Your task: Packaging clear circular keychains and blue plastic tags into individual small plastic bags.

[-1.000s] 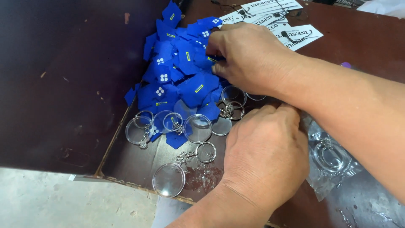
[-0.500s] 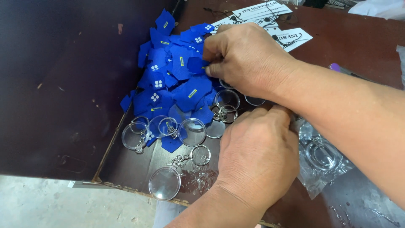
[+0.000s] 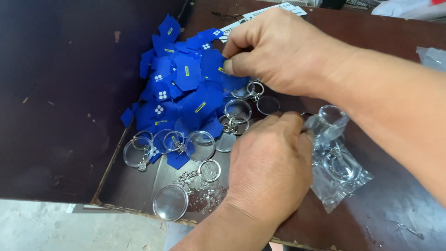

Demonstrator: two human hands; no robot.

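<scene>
A heap of small blue shirt-shaped cutouts [image 3: 186, 88] lies on a dark brown board [image 3: 55, 93]. Clear round keychain shells with metal rings [image 3: 200, 145] are scattered along the heap's near side. My right hand [image 3: 283, 51] reaches in from the right and pinches the edge of one blue cutout [image 3: 231, 80] between thumb and fingers. My left hand [image 3: 269, 172] comes from below, back upward, with its fingers curled down beside the keychains and against a clear plastic bag [image 3: 337, 158]. What sits under those fingers is hidden.
One clear round shell [image 3: 170, 202] lies alone near the board's front edge. White printed cards [image 3: 272, 10] peek out behind the right hand. Crumpled clear plastic [image 3: 432, 56] lies at the far right. Pale floor [image 3: 69, 227] shows below the board's edge.
My right hand has drawn a blue cutout off the heap's right side and hides more of the white cards. My left hand has barely moved.
</scene>
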